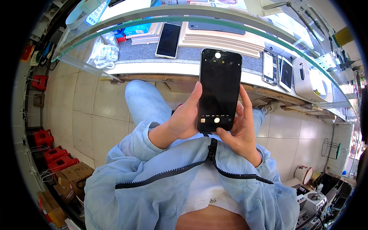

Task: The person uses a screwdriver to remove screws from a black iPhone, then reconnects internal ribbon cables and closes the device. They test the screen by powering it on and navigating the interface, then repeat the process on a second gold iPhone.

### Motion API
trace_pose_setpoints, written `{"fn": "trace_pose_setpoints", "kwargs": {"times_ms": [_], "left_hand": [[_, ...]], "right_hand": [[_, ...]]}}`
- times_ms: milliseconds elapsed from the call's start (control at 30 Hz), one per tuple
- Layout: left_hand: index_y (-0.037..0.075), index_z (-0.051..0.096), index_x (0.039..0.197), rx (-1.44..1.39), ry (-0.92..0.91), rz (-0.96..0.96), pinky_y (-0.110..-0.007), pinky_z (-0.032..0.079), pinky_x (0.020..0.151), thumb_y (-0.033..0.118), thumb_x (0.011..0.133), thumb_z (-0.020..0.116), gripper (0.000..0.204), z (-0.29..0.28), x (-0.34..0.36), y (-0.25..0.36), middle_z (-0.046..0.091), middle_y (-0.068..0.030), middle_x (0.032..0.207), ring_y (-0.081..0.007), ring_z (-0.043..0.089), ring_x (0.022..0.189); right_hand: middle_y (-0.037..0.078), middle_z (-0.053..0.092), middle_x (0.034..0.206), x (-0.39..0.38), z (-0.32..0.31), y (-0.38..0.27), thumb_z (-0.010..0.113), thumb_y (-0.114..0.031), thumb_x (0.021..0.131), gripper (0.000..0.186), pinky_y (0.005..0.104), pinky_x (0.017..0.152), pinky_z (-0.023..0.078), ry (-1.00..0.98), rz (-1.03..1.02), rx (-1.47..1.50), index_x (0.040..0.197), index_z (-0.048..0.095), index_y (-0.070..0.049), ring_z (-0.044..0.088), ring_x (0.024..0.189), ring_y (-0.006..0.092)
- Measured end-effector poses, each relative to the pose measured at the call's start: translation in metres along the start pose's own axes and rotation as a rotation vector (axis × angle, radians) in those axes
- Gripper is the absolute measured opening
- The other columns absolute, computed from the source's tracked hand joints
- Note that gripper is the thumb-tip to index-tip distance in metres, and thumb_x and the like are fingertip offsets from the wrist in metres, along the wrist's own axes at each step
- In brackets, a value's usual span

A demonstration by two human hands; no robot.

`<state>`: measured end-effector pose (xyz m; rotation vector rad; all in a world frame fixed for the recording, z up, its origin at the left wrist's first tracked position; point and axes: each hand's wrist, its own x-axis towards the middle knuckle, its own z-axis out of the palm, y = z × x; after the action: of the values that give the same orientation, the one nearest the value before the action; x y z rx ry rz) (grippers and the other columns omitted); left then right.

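Note:
A black smartphone stands upright between my hands above my lap, its dark screen showing a camera app with a round white shutter button near the bottom. My left hand grips its left edge, thumb along the side. On the opposite edge, my right hand supports the phone with its fingers, and the thumb rests at the lower part of the screen. The fingers behind the phone are hidden. Just beyond it, a second phone with a pale frame lies face up on the grey counter mat.
A glass shelf edge curves over the counter. Bagged white cables lie at left, stacked flat boards behind. An opened phone, a white phone and a white tissue box sit at right. Red cases line the left floor.

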<state>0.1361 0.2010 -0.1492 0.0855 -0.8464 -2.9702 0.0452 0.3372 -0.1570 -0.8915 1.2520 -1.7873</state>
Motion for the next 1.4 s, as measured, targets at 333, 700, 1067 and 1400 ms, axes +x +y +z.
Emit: {"fn": "trace_pose_setpoints", "kwargs": {"times_ms": [333, 700, 1067, 1400], "left_hand": [[0.009, 0.030, 0.139, -0.030, 0.056, -0.011, -0.040, 0.047, 0.095, 0.057, 0.096, 0.013, 0.067, 0.001, -0.002, 0.002, 0.052, -0.0147, 0.123, -0.0257, 0.054, 0.113], [0.005, 0.031, 0.139, -0.132, 0.049, -0.007, -0.040, 0.048, 0.095, 0.062, 0.094, 0.014, 0.074, 0.003, -0.004, 0.005, 0.052, -0.0186, 0.124, -0.0287, 0.055, 0.113], [0.001, 0.029, 0.140, -0.224, 0.022, 0.037, -0.046, 0.047, 0.094, 0.066, 0.091, 0.025, 0.081, -0.005, -0.005, 0.004, 0.049, -0.0233, 0.125, -0.0329, 0.055, 0.110], [-0.001, 0.030, 0.137, -0.197, -0.033, 0.073, -0.040, 0.052, 0.087, 0.061, 0.083, 0.053, 0.086, -0.015, -0.008, -0.003, 0.053, -0.0214, 0.116, -0.0280, 0.057, 0.105]], "right_hand": [[0.014, 0.045, 0.127, -0.001, 0.001, 0.001, 0.061, 0.008, 0.071, 0.095, 0.0304, 0.086, 0.050, 0.020, -0.005, -0.058, 0.147, 0.005, -0.007, 0.054, 0.112, 0.0210], [0.014, 0.048, 0.123, 0.001, -0.007, 0.000, 0.067, 0.003, 0.075, 0.086, 0.0271, 0.079, 0.049, -0.010, -0.056, -0.158, 0.144, 0.016, -0.003, 0.056, 0.107, 0.0196], [0.008, 0.051, 0.112, -0.002, -0.010, -0.001, 0.073, -0.003, 0.075, 0.076, 0.0261, 0.082, 0.047, 0.012, -0.030, -0.110, 0.137, 0.030, -0.003, 0.054, 0.100, 0.0146], [0.005, 0.051, 0.107, 0.001, -0.008, -0.001, 0.076, -0.005, 0.074, 0.074, 0.0281, 0.086, 0.045, -0.005, -0.078, -0.151, 0.135, 0.036, -0.003, 0.050, 0.104, 0.0147]]}}
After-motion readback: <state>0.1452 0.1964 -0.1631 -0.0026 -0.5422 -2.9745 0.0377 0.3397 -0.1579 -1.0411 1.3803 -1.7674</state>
